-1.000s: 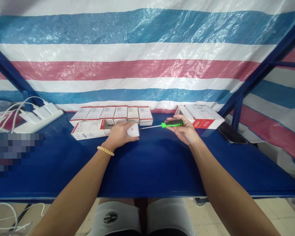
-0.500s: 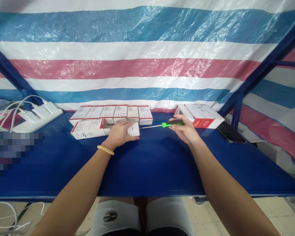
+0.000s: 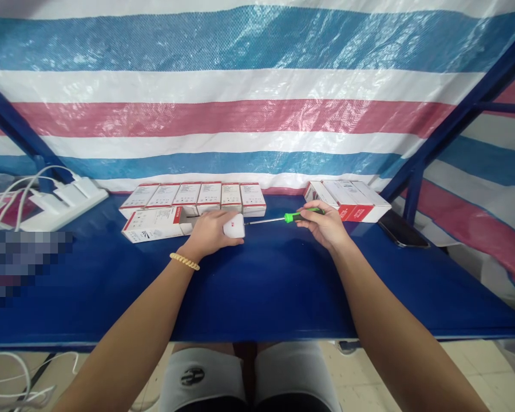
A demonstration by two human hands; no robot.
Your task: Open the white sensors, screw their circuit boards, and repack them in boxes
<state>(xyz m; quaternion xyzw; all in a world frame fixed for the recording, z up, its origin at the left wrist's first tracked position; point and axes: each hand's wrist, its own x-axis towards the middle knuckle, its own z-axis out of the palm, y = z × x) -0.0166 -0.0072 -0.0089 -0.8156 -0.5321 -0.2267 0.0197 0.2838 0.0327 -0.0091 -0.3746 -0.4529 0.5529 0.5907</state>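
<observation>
Near the middle of the blue table, my left hand [image 3: 209,233] is closed around a small white device [image 3: 234,226] with a red mark on it. From the right, my right hand [image 3: 326,225] grips the handle of a green and black screwdriver [image 3: 292,217]. The metal shaft points left, and its tip meets the device's right end. An open white and red box [image 3: 152,225] lies just left of my left hand, partly hidden by it.
Several small white and red boxes [image 3: 187,194] stand in a row behind my left hand. More boxes [image 3: 360,200] sit at the back right, beside a dark phone [image 3: 401,230]. A white power strip [image 3: 66,212] with cables lies at the left.
The fingers of my right hand have shifted on the screwdriver handle, and the handle is slightly farther right. My left hand and the device have hardly moved.
</observation>
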